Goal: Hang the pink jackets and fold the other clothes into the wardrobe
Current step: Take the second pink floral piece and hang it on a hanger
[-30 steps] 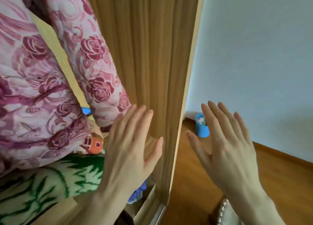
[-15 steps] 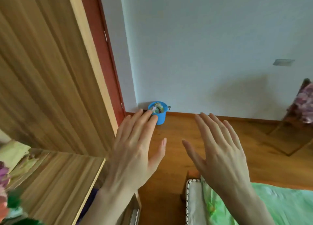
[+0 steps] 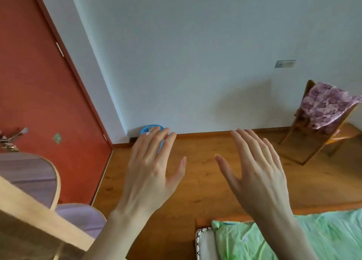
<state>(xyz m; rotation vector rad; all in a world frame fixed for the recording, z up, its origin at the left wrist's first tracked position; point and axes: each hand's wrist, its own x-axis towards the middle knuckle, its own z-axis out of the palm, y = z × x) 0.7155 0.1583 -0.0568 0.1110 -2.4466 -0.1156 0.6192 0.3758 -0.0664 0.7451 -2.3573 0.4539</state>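
Pale blue wall [image 3: 195,44] is filling most of the shot, meeting a wood floor [image 3: 205,181] that's running across the middle; a red door [image 3: 39,93] is taking up the left side; a green sheet [image 3: 323,236] is covering the bed corner at bottom right; something wooden and blurry with rounded lilac panels [image 3: 29,173] is poking in at bottom left, can't tell what it is; over at far right a chair [image 3: 313,142] is standing by the wall with a pink flowery jacket [image 3: 325,103] draped over its back, well away from both hands; left hand [image 3: 150,169] and right hand [image 3: 258,173] are floating side by side over the floor, apart, fingers straight and spread, gripping nothing; a little blue bucket [image 3: 148,129] is peeking out behind the left fingertips, sitting in the corner; a small wall plate [image 3: 285,64] is sitting up high on the right.
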